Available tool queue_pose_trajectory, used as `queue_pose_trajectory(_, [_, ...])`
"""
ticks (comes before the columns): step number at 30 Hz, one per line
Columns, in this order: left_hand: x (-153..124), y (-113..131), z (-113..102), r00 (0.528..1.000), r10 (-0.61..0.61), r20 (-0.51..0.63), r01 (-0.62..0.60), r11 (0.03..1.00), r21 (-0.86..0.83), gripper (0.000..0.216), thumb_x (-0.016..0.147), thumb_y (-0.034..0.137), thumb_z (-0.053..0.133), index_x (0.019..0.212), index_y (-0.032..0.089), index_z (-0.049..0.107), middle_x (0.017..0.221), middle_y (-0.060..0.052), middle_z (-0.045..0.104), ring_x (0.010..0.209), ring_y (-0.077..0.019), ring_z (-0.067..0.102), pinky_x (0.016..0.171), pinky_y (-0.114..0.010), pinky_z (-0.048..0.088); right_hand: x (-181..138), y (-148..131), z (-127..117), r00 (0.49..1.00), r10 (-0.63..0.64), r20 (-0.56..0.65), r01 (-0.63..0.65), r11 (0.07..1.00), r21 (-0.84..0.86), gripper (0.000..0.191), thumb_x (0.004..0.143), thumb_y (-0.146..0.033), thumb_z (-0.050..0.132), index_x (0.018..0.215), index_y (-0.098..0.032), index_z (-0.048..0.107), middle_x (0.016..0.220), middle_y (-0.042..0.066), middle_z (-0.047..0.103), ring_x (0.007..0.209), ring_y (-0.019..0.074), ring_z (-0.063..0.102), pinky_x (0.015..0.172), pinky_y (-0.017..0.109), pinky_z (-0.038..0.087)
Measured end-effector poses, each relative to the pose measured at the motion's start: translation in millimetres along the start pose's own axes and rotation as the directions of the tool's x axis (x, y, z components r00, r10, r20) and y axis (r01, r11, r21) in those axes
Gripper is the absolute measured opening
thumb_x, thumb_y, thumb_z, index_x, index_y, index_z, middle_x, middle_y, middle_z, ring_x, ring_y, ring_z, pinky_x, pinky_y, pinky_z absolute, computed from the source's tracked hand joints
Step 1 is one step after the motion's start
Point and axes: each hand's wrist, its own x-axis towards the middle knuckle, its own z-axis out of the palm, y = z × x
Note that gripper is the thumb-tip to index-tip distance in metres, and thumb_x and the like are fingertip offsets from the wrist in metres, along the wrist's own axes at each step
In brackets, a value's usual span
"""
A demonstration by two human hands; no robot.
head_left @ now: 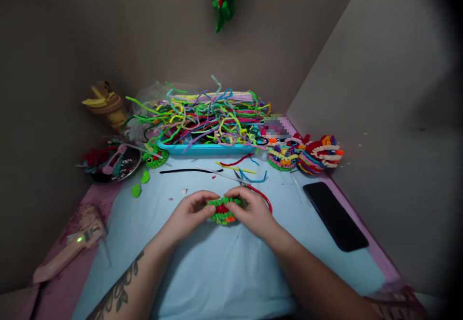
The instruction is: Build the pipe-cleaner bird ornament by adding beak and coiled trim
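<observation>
Tabletop (70, 288): pink along its left and right edges.
Cloth (217, 271): light blue, laid over the middle, creased toward the near edge.
Tray (204, 149): blue, along the far edge, heaped with fuzzy stems (217, 112) in many colours.
Left hand (191, 209): over the middle, fingers pinching the left end of the piece (222, 209).
Right hand (256, 211): level with the left, fingers pinching the piece's right end.
Glue gun (82, 240): pink, at the left edge, green light lit.
Phone (334, 216): black, flat beside the right edge, screen dark.
Bowl (133, 165): round, far left corner, mixed contents.
Figures (314, 158): multicoloured, clustered at the far right corner.
Green figure (155, 157): far edge, between bowl and tray.
Scissors (250, 187): red-handled, just beyond the right hand and partly hidden by it.
Piece: green, red inside, some orange; between both hands, mid-tabletop; contact with the cloth cannot be told.
Black stem (191, 171): flat, between tray and left hand.
Discs (136, 191): two, green, near the bowl.
</observation>
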Motion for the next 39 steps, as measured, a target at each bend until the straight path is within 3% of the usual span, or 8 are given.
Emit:
queue_pose_trajectory(5, [-5.5,4.4,2.9,0.989,-0.031,0.142,0.045,0.994,-0.1,0.044,0.07,0.036,0.075,0.109,0.02,0.062,0.104,-0.008,0.066,0.091,-0.0211,0.062,0.076,-0.03,0.048,1.5,1.0,6.5,0.98,0.2,-0.007,-0.188,0.931,0.313,0.011,0.071,-0.022,0.068,0.081,-0.021,0.064,0.074,-0.001,0.064,0.071,0.0153,0.06,0.064,0.027,0.048])
queue_pose_trajectory(10, [-4.4,1.5,9.0,0.998,-0.066,0.011,0.066,0.998,-0.016,0.035,0.071,0.032,0.074,0.1,0.018,0.06,0.091,-0.005,0.066,0.08,-0.0187,0.061,0.068,-0.027,0.047,2.0,0.6,11.3,0.96,0.281,0.015,-0.265,0.884,0.385,0.013,0.069,-0.023,0.07,0.081,-0.02,0.065,0.071,-0.002,0.064,0.067,0.0135,0.059,0.063,0.026,0.047])
queue_pose_trajectory(14, [-4.0,-2.5,9.6,0.996,-0.052,-0.075,0.057,0.996,0.068,0.036,0.071,0.032,0.073,0.101,0.02,0.059,0.089,-0.003,0.063,0.075,-0.0166,0.059,0.063,-0.026,0.047,1.0,1.0,12.0,0.967,0.254,-0.003,-0.235,0.901,0.365,0.006,0.07,-0.022,0.069,0.076,-0.021,0.068,0.075,0.0,0.068,0.073,0.0155,0.062,0.069,0.028,0.049])
queue_pose_trajectory(18, [-5.0,-1.6,11.3,0.99,0.018,-0.143,0.005,0.987,0.158,0.025,0.071,0.031,0.072,0.09,0.02,0.059,0.084,-0.001,0.061,0.066,-0.0136,0.056,0.056,-0.022,0.044,1.7,0.9,10.6,0.965,0.26,-0.038,-0.232,0.912,0.337,0.006,0.069,-0.022,0.07,0.074,-0.021,0.071,0.075,0.002,0.071,0.073,0.0173,0.064,0.069,0.03,0.05])
queue_pose_trajectory(27, [-11.4,1.7,20.9,0.99,0.107,-0.089,-0.071,0.938,0.338,0.016,0.075,0.028,0.068,0.088,0.019,0.064,0.08,-0.002,0.066,0.072,-0.0163,0.059,0.06,-0.023,0.045,4.4,-1.0,10.4,0.958,0.282,-0.053,-0.252,0.915,0.315,0.005,0.066,-0.023,0.072,0.071,-0.021,0.071,0.073,0.002,0.071,0.069,0.0169,0.064,0.064,0.029,0.051])
queue_pose_trajectory(31, [-11.9,-1.0,19.8,0.987,0.141,-0.078,-0.1,0.915,0.391,0.017,0.075,0.03,0.068,0.088,0.019,0.065,0.082,-0.003,0.067,0.072,-0.0163,0.06,0.062,-0.025,0.046,4.6,-5.1,10.0,0.982,0.189,-0.012,-0.176,0.934,0.31,0.002,0.069,-0.021,0.07,0.07,-0.021,0.071,0.073,0.002,0.07,0.071,0.017,0.064,0.066,0.029,0.051])
queue_pose_trajectory(34, [-11.0,-1.6,18.3,0.989,0.138,-0.06,-0.103,0.911,0.4,0.016,0.075,0.03,0.068,0.087,0.019,0.064,0.081,-0.003,0.066,0.073,-0.0169,0.06,0.063,-0.026,0.047,5.0,-5.9,7.0,0.994,0.107,0.031,-0.111,0.944,0.31,0.002,0.07,-0.02,0.07,0.071,-0.021,0.072,0.077,0.003,0.07,0.076,0.0182,0.065,0.071,0.031,0.051])
queue_pose_trajectory(39, [-10.8,-1.1,16.9,0.993,0.097,-0.074,-0.069,0.944,0.324,0.022,0.074,0.028,0.068,0.093,0.02,0.059,0.086,-0.003,0.065,0.076,-0.0174,0.06,0.06,-0.025,0.049,5.5,-1.8,2.1,0.99,0.104,0.094,-0.127,0.947,0.295,0.008,0.076,-0.023,0.066,0.079,-0.021,0.073,0.082,0.004,0.07,0.079,0.0177,0.065,0.073,0.031,0.049])
